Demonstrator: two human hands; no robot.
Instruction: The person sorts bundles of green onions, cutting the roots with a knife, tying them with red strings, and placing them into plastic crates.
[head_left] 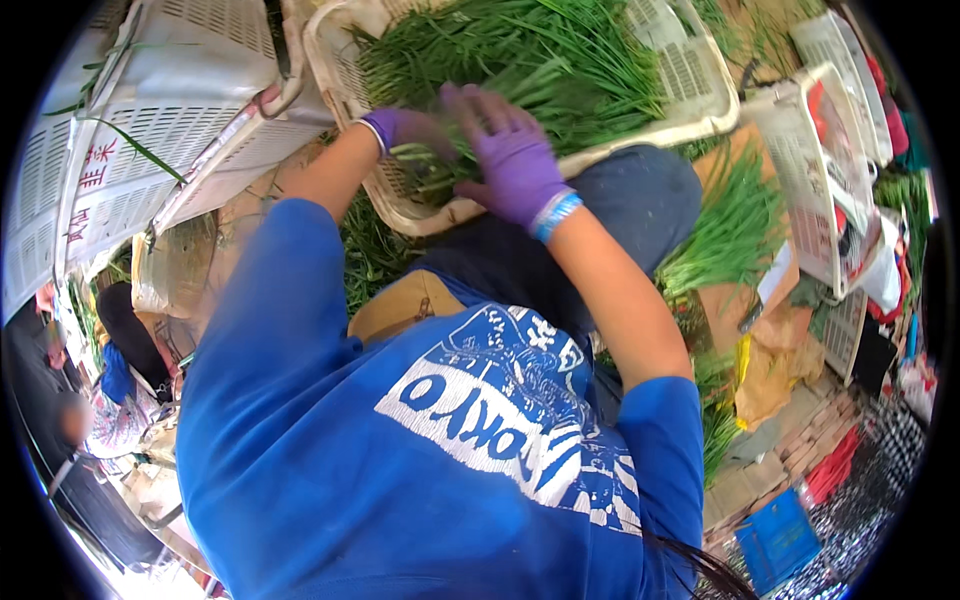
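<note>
A white plastic crate (pixel 655 135) in front of me holds a thick heap of long green garlic chives (pixel 560 60). Purple gloves cover both of my hands. Over the near side of the heap, my right hand (pixel 517 170) has its fingers stretched out and apart, with nothing gripped in them. My left hand (pixel 408 132) is at the crate's near left corner, bent in toward the leaves. Motion smears its fingers, so whether they hold any leaves is unclear.
Tall white slatted crates (pixel 150 120) crowd the left side. A loose bunch of chives (pixel 735 225) lies on cardboard right of my knee. More white crates (pixel 800 170) with bags stand farther right. A blue flat object (pixel 778 540) lies at lower right. People are at far left.
</note>
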